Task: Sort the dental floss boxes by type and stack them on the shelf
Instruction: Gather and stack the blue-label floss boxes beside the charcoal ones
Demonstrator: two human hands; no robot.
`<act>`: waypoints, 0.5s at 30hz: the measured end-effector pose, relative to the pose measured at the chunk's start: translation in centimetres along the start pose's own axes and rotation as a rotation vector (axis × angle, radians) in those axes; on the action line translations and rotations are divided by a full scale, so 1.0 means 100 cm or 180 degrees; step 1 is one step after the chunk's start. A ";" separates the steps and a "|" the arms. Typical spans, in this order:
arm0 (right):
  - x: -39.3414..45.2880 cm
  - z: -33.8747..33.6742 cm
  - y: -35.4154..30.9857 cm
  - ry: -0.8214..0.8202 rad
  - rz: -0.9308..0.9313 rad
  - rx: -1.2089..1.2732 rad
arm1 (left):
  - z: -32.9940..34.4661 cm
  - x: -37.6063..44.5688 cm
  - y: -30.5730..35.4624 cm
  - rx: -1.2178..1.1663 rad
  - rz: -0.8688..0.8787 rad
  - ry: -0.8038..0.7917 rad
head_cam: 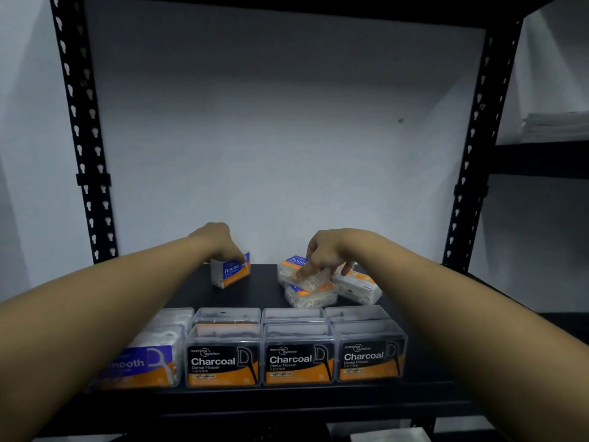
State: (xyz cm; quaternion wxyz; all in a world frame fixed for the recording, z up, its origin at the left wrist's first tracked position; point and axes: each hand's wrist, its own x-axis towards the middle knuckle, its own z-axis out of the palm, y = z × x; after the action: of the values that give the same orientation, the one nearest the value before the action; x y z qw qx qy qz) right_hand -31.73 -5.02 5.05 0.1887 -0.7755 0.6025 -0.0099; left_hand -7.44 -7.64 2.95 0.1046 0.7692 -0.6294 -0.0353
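My left hand (220, 244) grips the top of a blue-and-orange "Round" floss box (231, 271) standing at the back left of the black shelf (264, 288). At the back right lies a loose pile of similar clear floss boxes (357, 287). My right hand (325, 253) reaches down onto that pile, and its fingers hold the topmost box (314, 277). Along the front edge stand three black "Charcoal" boxes (298, 362) in a row. A blue "Smooth" box (143, 365) stands left of them, partly hidden by my left forearm. More clear boxes stand behind this row.
Black perforated uprights (84, 138) (475, 138) frame the shelf on both sides, with a pale wall behind. Another shelf unit with folded white material (554, 126) stands to the right. Bare shelf surface lies between the two back groups.
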 end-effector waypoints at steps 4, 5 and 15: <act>0.001 0.000 0.000 -0.0012 -0.0003 0.0007 | 0.006 0.000 0.000 0.0204 0.0177 -0.0134; 0.001 0.000 0.001 0.0003 -0.0002 0.0009 | 0.006 -0.002 0.001 0.0247 0.0192 -0.0137; -0.011 0.002 -0.003 0.0292 -0.0098 0.0047 | -0.027 -0.014 0.006 -0.0042 0.0273 -0.0382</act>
State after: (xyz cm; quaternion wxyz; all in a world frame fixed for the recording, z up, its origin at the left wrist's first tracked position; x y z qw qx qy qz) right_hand -31.71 -3.85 5.18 0.1664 -0.7820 0.5984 -0.0527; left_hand -7.78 -6.03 5.64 0.0732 0.7373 -0.6667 -0.0810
